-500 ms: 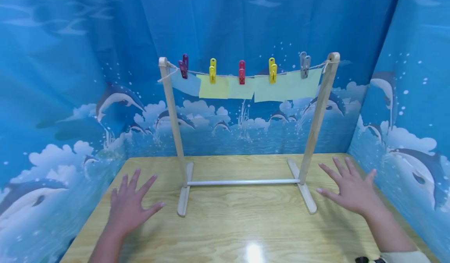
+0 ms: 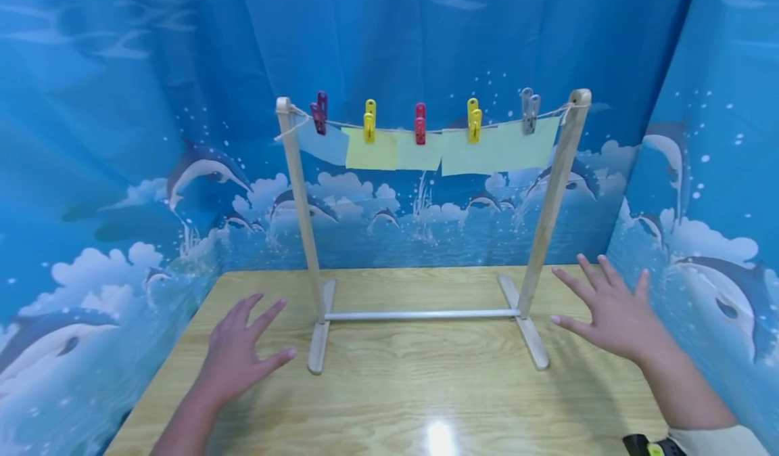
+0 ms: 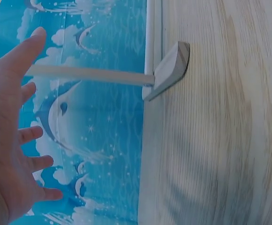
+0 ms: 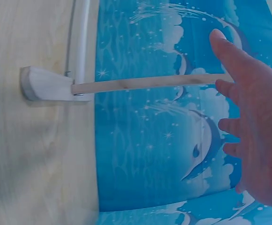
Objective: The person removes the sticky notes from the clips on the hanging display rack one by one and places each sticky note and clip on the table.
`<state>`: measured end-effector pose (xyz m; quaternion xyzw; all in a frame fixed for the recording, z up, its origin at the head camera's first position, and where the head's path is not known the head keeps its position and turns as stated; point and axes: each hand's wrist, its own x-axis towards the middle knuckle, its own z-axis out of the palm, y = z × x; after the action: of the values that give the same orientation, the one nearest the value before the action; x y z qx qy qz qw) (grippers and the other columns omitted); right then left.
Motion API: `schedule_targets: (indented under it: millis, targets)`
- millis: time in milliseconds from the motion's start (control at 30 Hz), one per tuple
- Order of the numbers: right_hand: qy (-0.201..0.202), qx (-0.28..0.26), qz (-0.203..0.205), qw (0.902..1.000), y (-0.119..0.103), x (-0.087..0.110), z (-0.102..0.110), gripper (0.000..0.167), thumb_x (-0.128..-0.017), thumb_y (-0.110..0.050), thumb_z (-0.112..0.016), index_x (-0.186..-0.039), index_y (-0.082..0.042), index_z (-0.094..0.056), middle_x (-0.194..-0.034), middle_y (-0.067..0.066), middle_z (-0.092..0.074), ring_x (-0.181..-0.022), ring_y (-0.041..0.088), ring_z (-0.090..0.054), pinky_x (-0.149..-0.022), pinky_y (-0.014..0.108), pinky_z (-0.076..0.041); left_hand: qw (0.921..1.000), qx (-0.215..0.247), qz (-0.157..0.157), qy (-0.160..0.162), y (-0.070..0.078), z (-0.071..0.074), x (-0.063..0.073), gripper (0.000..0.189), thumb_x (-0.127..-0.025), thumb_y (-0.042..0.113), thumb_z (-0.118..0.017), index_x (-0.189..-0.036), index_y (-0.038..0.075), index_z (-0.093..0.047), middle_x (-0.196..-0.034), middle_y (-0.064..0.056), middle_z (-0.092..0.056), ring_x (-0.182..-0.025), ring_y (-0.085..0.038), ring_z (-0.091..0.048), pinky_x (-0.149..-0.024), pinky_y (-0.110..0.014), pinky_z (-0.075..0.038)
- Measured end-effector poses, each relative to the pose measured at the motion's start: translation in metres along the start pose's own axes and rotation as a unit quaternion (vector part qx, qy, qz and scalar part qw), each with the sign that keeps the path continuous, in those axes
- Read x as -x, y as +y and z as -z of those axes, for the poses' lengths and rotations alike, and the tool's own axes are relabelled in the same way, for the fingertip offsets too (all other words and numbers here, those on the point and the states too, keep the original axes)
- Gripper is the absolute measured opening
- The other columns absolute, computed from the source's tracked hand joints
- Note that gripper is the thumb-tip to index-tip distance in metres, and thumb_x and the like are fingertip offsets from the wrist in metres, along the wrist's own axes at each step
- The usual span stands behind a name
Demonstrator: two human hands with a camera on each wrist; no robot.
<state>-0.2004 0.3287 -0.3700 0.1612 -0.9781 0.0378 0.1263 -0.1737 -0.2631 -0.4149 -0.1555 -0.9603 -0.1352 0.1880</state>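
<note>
My left hand (image 2: 237, 358) hovers over the table, left of a wooden rack's left post (image 2: 302, 212), its fingers spread and holding nothing. On the far side, my right hand (image 2: 621, 317) is held up with spread fingers, right of the right post (image 2: 555, 206); it too is bare. Between the posts runs a string carrying a purple clothespin (image 2: 319, 113), two yellow clothespins (image 2: 369, 122), a red clothespin (image 2: 420, 124) and a grey clothespin (image 2: 530, 112). Paper pieces hang from it: pale blue (image 2: 322, 146), yellow (image 2: 372, 151) and light green (image 2: 499, 153). Both wrist views show open palms beside the rack.
The rack's feet (image 2: 531, 344) and a white crossbar (image 2: 420, 315) stand on the wood-grain table (image 2: 395, 402). Blue dolphin-print curtains (image 2: 426, 36) enclose the back and sides. A dark watch-like band (image 2: 654, 446) shows at my right wrist.
My left hand has shifted slightly right and turned, its fingers bending a little. The right hand has barely moved. Rack, clothespins and papers stay as they were.
</note>
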Motion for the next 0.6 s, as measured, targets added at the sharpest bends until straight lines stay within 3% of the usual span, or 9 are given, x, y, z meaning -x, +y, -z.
schedule_targets:
  millis: [400, 600]
  targets:
    - [0.025, 0.016, 0.037, 0.9989, -0.010, -0.011, 0.026, 0.090, -0.082, -0.061, -0.068, -0.154, -0.025, -0.029, -0.154, 0.028, -0.025, -0.140, 0.053, -0.014, -0.100, 0.075, 0.017, 0.9972, 0.071, -0.019, 0.013, 0.021, -0.010, -0.011, 0.081, -0.076, 0.050, -0.079, -0.144, 0.020, -0.048, -0.149, -0.020, -0.036, -0.128, -0.052, -0.037, -0.091, -0.077, -0.032]
    - [0.037, -0.028, 0.055, 0.9974, -0.015, -0.014, 0.035, 0.090, -0.080, -0.055, -0.074, -0.153, -0.023, -0.032, -0.154, 0.026, -0.025, -0.139, 0.053, -0.017, -0.104, 0.074, 0.013, 0.9962, 0.081, -0.029, 0.012, 0.030, -0.012, -0.015, 0.080, -0.076, 0.049, -0.079, -0.144, 0.021, -0.048, -0.148, -0.019, -0.037, -0.128, -0.051, -0.038, -0.092, -0.077, -0.032]
